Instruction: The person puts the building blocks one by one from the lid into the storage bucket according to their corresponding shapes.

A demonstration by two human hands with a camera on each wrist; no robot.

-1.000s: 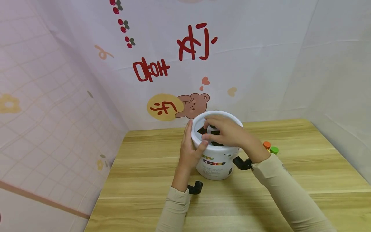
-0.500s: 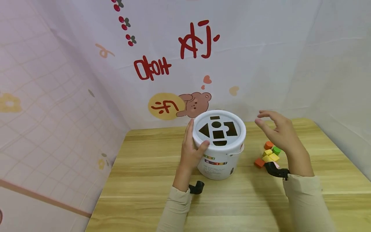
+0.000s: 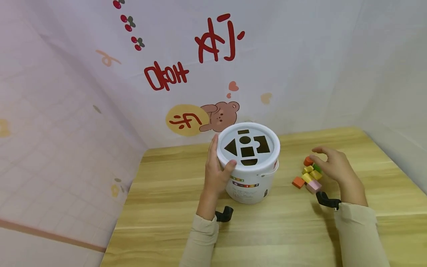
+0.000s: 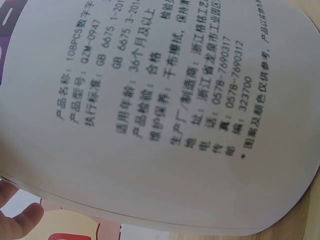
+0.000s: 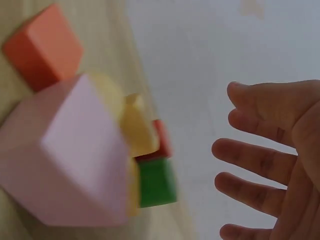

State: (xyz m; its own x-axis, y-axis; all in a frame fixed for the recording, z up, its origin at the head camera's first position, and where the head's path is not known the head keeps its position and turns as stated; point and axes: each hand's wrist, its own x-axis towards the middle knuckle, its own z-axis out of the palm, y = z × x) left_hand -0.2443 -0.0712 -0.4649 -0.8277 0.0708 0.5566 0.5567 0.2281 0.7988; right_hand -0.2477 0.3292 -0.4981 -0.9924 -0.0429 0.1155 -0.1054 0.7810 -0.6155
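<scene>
Left hand (image 3: 216,173) clasps a white bucket (image 3: 246,193) toward the table's (image 3: 267,233) far edge; nearer the right edge, the right hand (image 3: 337,168), loosely spread and holding nothing, hangs beside clustered blocks (image 3: 307,178). A clean pick likely wants a fingertip pinch on the orange cylinder (image 3: 307,161); the green block (image 3: 317,168) crowds it; a printed backdrop (image 3: 283,70) rises behind.

Bucket (image 3: 249,176): white, plastic by appearance, wall smooth with a soft sheen; printed text lies flat on it. Lid (image 3: 262,157): smooth, plastic-looking, rim glossier than the wall. Pink block (image 5: 85,160) and green block (image 5: 157,182): smooth, matt, painted look; core material cannot be told. Bench (image 3: 267,230): wood-grain surface, smooth, faint sheen. Backdrop (image 3: 283,74): matt cloth, lightly creased. Sleeves (image 3: 200,241): matt cloth, wrinkled.
</scene>
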